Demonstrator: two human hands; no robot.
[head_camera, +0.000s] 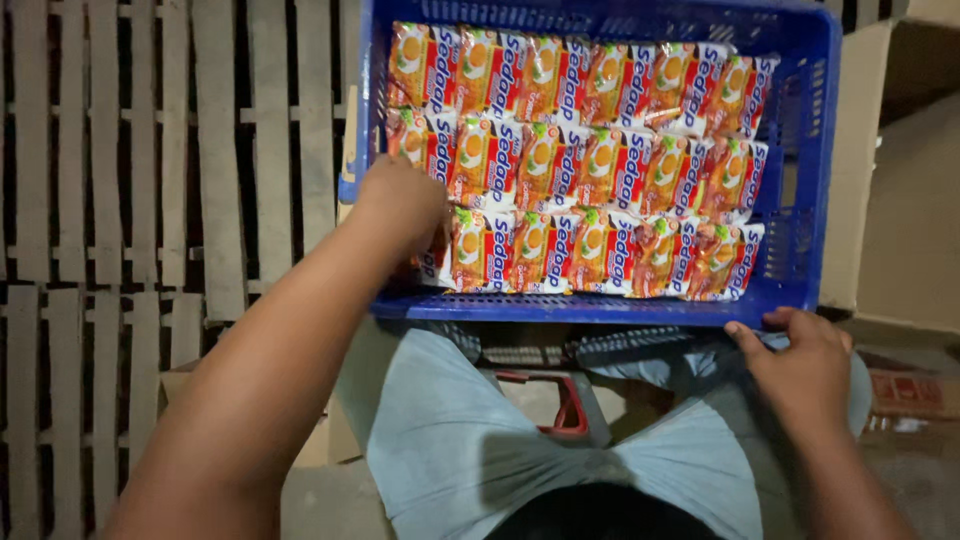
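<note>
Orange-and-red noodle packets (580, 150) lie in three tidy rows inside a blue plastic crate (810, 130), whose far edge is cut off at the top of the view. The left hand (400, 205) reaches into the crate's near left corner, covering the first packet of the front row; its fingers are hidden, so I cannot tell whether it has hold of anything. The right hand (800, 365) curls over the crate's near right rim, thumb on top. Below, the person's grey shorts (450, 440) and a partly hidden red stool (570, 405) show. A wooden pallet (150, 200) fills the left, a cardboard box (900, 200) stands at the right.
</note>
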